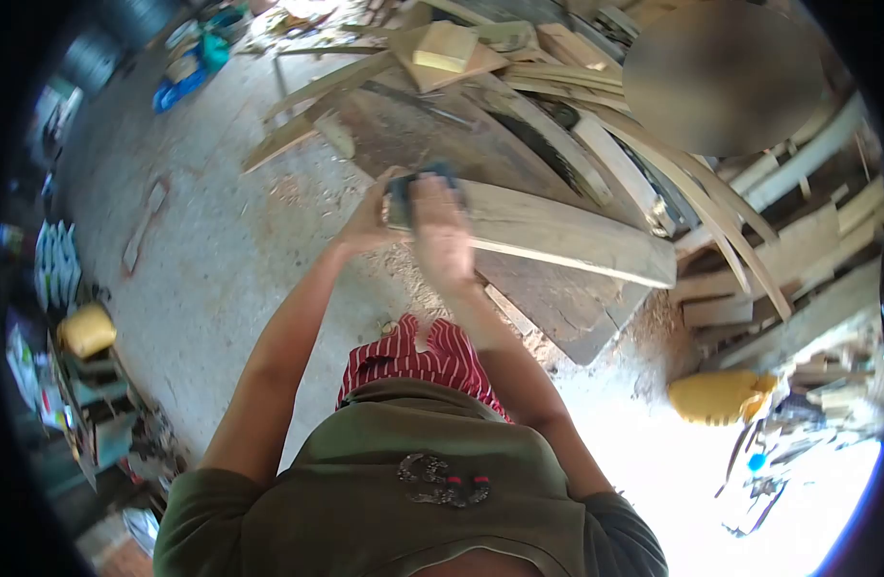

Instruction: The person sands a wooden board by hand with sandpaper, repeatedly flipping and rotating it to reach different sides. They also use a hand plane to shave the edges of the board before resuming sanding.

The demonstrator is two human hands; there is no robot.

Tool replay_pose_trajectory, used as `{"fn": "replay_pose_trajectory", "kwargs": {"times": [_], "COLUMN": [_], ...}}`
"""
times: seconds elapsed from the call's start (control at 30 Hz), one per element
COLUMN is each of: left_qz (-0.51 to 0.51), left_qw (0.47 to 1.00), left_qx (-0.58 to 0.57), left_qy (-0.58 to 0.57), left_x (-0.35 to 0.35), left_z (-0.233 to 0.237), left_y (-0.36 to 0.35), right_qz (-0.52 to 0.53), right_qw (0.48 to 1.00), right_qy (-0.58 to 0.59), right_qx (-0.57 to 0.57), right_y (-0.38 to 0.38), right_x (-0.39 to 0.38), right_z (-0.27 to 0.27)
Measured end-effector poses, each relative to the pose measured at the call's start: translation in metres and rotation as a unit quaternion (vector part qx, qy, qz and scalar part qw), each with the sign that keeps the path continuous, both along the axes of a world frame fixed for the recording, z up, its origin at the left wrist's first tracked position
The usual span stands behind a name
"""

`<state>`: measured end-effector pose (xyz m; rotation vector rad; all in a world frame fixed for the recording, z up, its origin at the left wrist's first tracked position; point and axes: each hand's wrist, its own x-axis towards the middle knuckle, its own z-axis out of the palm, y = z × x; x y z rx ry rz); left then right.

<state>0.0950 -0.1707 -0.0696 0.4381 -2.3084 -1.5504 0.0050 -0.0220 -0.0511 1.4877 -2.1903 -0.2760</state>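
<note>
A long pale wooden beam (567,231) lies across a worn wooden bench (519,159). At the beam's left end is my left hand (370,223), its fingers mostly hidden behind that end and a dark object. My right hand (439,226), blurred by motion, is over the beam near the same end. Its fingers are on the dark block-like object (442,176), which is too smeared to identify. Sawdust and shavings (408,274) lie on the floor below the bench's edge.
Wood strips and curved pieces (692,183) are piled behind and right of the bench. A small wooden block (446,48) rests at the back. One yellow container (88,331) stands at left, and a yellow bag (719,396) lies at lower right.
</note>
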Motion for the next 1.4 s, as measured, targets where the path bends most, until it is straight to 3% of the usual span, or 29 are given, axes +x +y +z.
{"fn": "replay_pose_trajectory", "kwargs": {"times": [0.03, 0.1, 0.13, 0.17, 0.2, 0.23, 0.3, 0.37, 0.43, 0.47, 0.5, 0.57, 0.63, 0.7, 0.73, 0.8, 0.83, 0.87, 0.9, 0.93, 0.97, 1.03, 1.1, 1.13, 1.23, 1.27, 1.3, 1.37, 1.4], "left_qz": [-0.021, -0.006, 0.01, 0.031, 0.032, 0.036, 0.022, 0.029, 0.021, -0.001, -0.029, -0.025, -0.011, 0.025, 0.016, 0.042, 0.042, 0.015, -0.007, 0.004, 0.001, -0.012, -0.015, -0.028, -0.024, -0.039, -0.061, -0.089, -0.057], "left_qw": [0.995, 0.991, 0.999, 0.998, 0.997, 0.997, 0.999, 0.998, 0.997, 0.999, 0.999, 1.0, 1.0, 0.953, 0.952, 0.993, 0.993, 0.999, 0.998, 0.999, 0.999, 0.998, 0.997, 0.996, 0.997, 0.996, 0.994, 0.992, 0.996], "left_qx": [0.065, 0.121, 0.045, -0.032, -0.06, 0.058, -0.019, -0.036, -0.056, -0.022, 0.014, 0.009, 0.001, -0.3, -0.306, -0.108, -0.111, -0.039, 0.033, 0.03, 0.032, 0.032, 0.024, 0.022, 0.03, 0.031, 0.046, 0.057, 0.054], "left_qy": [0.068, 0.054, 0.009, -0.038, -0.041, -0.019, -0.016, -0.037, -0.051, -0.028, -0.003, -0.003, -0.007, -0.013, -0.009, -0.024, -0.026, 0.01, 0.046, 0.042, 0.044, 0.054, 0.068, 0.079, 0.072, 0.072, 0.072, 0.071, 0.047], "left_x": [-0.001, -0.002, -0.004, -0.002, 0.002, 0.002, 0.001, 0.004, 0.003, 0.003, -0.002, -0.003, 0.0, 0.002, 0.002, -0.001, -0.003, -0.004, -0.004, -0.004, -0.004, -0.005, -0.003, -0.006, -0.007, -0.01, -0.011, -0.005, -0.002], "left_z": [-0.008, -0.016, -0.016, -0.015, -0.011, -0.011, -0.017, -0.013, -0.006, -0.002, 0.0, -0.003, -0.017, -0.031, -0.033, -0.024, -0.022, -0.021, -0.019, -0.018, -0.014, -0.007, -0.005, -0.007, -0.008, -0.008, -0.008, -0.016, -0.033], "left_y": [-0.003, -0.004, -0.004, -0.004, -0.002, 0.002, -0.002, 0.002, 0.0, -0.002, -0.002, 0.0, -0.003, -0.011, -0.011, -0.004, -0.002, -0.001, 0.0, 0.002, 0.004, 0.002, -0.002, 0.001, 0.003, 0.003, 0.002, -0.006, -0.013], "right_qz": [0.058, 0.093, 0.15, 0.087, 0.025, 0.003, -0.08, -0.197, -0.239, -0.211, -0.116, -0.123, -0.002, 0.073, 0.066, 0.093, 0.044, -0.015, -0.092, -0.171, -0.18, -0.269, -0.351, -0.1, -0.156, -0.131, -0.102, 0.049, 0.043], "right_qw": [0.969, 0.958, 0.941, 0.963, 0.953, 0.936, 0.944, 0.915, 0.932, 0.911, 0.913, 0.957, 0.959, 0.931, 0.931, 0.947, 0.961, 0.942, 0.969, 0.919, 0.934, 0.932, 0.884, 0.903, 0.95, 0.956, 0.969, 0.963, 0.964], "right_qy": [-0.239, -0.263, -0.29, -0.247, -0.289, -0.296, -0.227, -0.156, -0.095, -0.169, -0.176, -0.165, -0.24, -0.304, -0.301, -0.286, -0.221, -0.268, -0.196, -0.292, -0.196, -0.124, -0.16, -0.078, -0.198, -0.244, -0.225, -0.266, -0.263], "right_qx": [-0.041, -0.072, -0.094, -0.07, -0.092, -0.193, -0.226, -0.315, -0.255, -0.311, -0.349, -0.202, -0.149, -0.188, -0.196, -0.116, -0.16, -0.202, -0.121, -0.203, -0.24, -0.209, -0.265, -0.411, -0.183, -0.099, -0.024, 0.014, 0.007], "right_y": [-0.011, 0.01, 0.026, 0.048, 0.075, 0.107, 0.162, 0.188, 0.172, 0.149, 0.124, 0.069, 0.033, 0.02, 0.023, 0.044, 0.062, 0.088, 0.119, 0.145, 0.175, 0.202, 0.19, 0.179, 0.087, 0.056, 0.026, 0.0, 0.003], "right_x": [0.014, 0.005, 0.002, -0.006, -0.022, -0.041, -0.089, -0.117, -0.109, -0.086, -0.061, -0.008, 0.031, 0.042, 0.036, 0.009, -0.009, -0.033, -0.062, -0.085, -0.112, -0.135, -0.139, -0.14, -0.061, -0.031, -0.009, 0.015, 0.006], "right_z": [0.021, 0.024, 0.025, 0.02, 0.025, 0.01, 0.004, -0.004, -0.015, -0.014, -0.021, -0.02, 0.013, 0.017, 0.018, 0.022, 0.004, 0.005, 0.009, 0.016, 0.0, 0.013, -0.004, -0.038, 0.001, 0.025, 0.012, 0.019, 0.021]}}
